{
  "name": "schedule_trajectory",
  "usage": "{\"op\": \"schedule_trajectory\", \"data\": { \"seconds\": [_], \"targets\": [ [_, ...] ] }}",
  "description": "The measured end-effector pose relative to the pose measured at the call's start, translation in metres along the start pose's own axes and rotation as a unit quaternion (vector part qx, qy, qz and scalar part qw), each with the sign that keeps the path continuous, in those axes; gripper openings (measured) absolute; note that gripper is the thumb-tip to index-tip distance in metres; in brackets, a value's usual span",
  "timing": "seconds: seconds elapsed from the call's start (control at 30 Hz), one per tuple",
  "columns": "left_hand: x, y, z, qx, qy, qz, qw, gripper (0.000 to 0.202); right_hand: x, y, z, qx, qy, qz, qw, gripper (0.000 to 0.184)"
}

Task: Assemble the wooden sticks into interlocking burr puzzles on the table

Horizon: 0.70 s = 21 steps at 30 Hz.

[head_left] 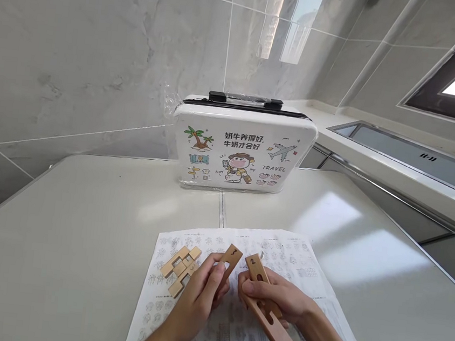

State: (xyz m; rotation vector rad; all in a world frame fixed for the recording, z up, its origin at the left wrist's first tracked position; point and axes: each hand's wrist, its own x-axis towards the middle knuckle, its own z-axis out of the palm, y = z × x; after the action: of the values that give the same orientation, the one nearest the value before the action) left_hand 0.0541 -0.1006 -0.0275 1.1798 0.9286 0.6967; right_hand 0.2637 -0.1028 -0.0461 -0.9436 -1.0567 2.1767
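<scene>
In my left hand (202,292) is a notched wooden puzzle piece (233,254) marked 3, pinched between thumb and fingers with its numbered end tilted up. My right hand (271,294) is closed around a wooden puzzle piece (254,264) marked 2 and a longer notched wooden piece (277,336) crossing below it; whether these two are joined I cannot tell. A small gap separates the two numbered ends. Left of my left hand, several lighter notched wooden pieces (179,263) lie together on a printed instruction sheet (302,270), which spreads under both hands.
A white cartoon-printed case (241,150) in clear plastic wrap stands upright against the wall at the back of the white table (61,240). To the right, a counter holds a metal sink (400,153). A dark-framed window (430,99) is above it.
</scene>
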Motion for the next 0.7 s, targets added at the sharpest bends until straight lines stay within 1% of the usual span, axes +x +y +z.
{"op": "schedule_trajectory", "data": {
  "seconds": [0.07,0.13,0.2,0.3,0.4,0.43,0.47,0.5,0.6,0.7],
  "targets": [
    [0.000,-0.001,-0.002,-0.009,-0.007,-0.020,1.000,0.047,-0.001,-0.001,-0.001,-0.016,-0.004,0.001,1.000,0.038],
    [0.001,-0.002,-0.005,-0.002,-0.009,-0.027,1.000,0.052,-0.004,-0.004,-0.001,-0.040,-0.028,0.017,0.999,0.037],
    [0.001,-0.004,-0.006,0.004,-0.023,-0.017,1.000,0.052,-0.006,-0.007,0.001,-0.066,-0.075,0.037,0.994,0.038],
    [0.003,-0.006,-0.004,0.001,-0.049,-0.013,0.999,0.039,-0.007,-0.013,0.006,-0.098,-0.150,0.056,0.982,0.045],
    [0.003,-0.007,-0.002,0.017,-0.036,-0.029,0.999,0.032,-0.002,-0.013,0.006,-0.116,-0.214,0.057,0.968,0.052],
    [0.004,-0.007,-0.002,0.018,-0.033,-0.031,0.999,0.032,0.001,-0.011,0.004,-0.116,-0.236,0.051,0.963,0.053],
    [0.004,-0.007,-0.002,0.013,-0.036,-0.032,0.999,0.033,0.004,-0.009,0.002,-0.112,-0.277,0.051,0.953,0.052],
    [0.004,-0.006,-0.002,0.003,-0.040,-0.029,0.999,0.034,0.007,-0.007,0.000,-0.109,-0.292,0.045,0.949,0.051],
    [0.004,-0.006,-0.004,-0.031,-0.040,-0.009,0.999,0.039,0.012,0.001,-0.007,-0.115,-0.297,0.008,0.948,0.051],
    [0.005,-0.010,-0.009,-0.092,-0.003,-0.002,0.996,0.043,0.011,0.006,-0.010,-0.136,-0.276,0.004,0.951,0.048]
  ]
}}
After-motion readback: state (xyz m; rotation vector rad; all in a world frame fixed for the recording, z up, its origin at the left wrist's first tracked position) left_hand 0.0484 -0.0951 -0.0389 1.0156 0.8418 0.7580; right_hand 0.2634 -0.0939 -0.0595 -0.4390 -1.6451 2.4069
